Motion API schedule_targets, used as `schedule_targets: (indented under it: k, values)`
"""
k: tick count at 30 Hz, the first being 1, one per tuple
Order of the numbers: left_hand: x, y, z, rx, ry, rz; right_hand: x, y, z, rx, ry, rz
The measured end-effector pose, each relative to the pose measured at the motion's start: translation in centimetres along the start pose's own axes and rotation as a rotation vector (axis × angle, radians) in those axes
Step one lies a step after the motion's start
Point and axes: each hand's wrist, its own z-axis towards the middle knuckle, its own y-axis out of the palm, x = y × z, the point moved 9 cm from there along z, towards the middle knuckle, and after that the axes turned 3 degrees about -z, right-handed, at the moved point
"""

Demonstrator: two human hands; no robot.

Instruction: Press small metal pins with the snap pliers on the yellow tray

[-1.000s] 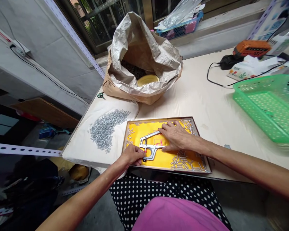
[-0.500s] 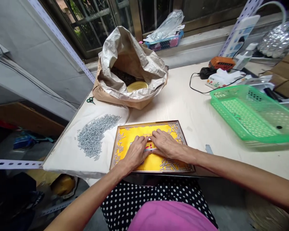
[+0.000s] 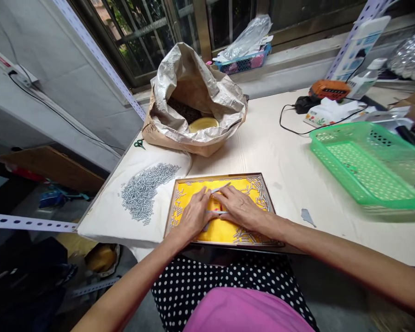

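Note:
A shallow brown-rimmed tray (image 3: 263, 193) with a yellow bottom lies in front of me. Small metal pins or screws (image 3: 252, 235) are scattered along its sides. Over the middle of the tray, my left hand (image 3: 196, 213) and my right hand (image 3: 238, 206) face each other with bent fingers. Both are closed on thin grey strips: one strip (image 3: 222, 188) shows at the far fingertips, another (image 3: 217, 212) between the thumbs. Red marks or bits show between the hands. My fingers hide most of the strips, so their exact kind is unclear.
Left of the tray, a heap of small metal pieces (image 3: 147, 191) lies on white cloth. Behind stands an open sack (image 3: 193, 145) with a yellow bowl (image 3: 203, 124) inside. Green scissors (image 3: 139, 144) lie beside it. A green basket (image 3: 366, 184) is on the right.
The view has shifted slightly left. My hands stay close together over the tray, with fingers slightly repositioned. More of the far grey strip now shows above my right fingertips.

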Motion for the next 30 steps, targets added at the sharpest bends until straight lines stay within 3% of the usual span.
schedule_targets:
  k: [4,7,9,15,19,23,26,30]
  values:
    - [-3.2,-5.1,-2.0,0.218,-0.102,-0.088,-0.8,0.9,-0.5,-0.031,-0.061,-0.022]
    - [-5.6,-6.4,-3.7,0.180,-0.242,-0.080,-0.6,2.1,-0.4,-0.055,-0.052,0.008]
    - [-6.6,-5.6,-4.7,0.085,-0.348,-0.060,-0.5,2.5,-0.2,-0.038,-0.059,0.049]
    - [-7.1,-0.1,-5.2,-0.211,-0.580,-0.178,-0.7,2.2,-0.1,0.065,-0.075,0.115]
    - [-6.3,1.4,-4.1,-0.348,-0.542,-0.181,-1.5,0.9,-1.0,0.152,-0.109,0.124]
    - [-5.1,0.7,-3.8,-0.403,-0.387,-0.074,-0.8,-0.8,-2.2,0.210,-0.087,0.139]
    - [-4.9,-0.8,-4.0,-0.344,-0.347,-0.001,1.2,-1.6,-3.0,0.261,-0.027,0.188]
    - [-6.7,-4.6,-3.2,-0.127,-0.355,0.118,2.8,-1.7,-3.3,0.276,-0.005,0.268]
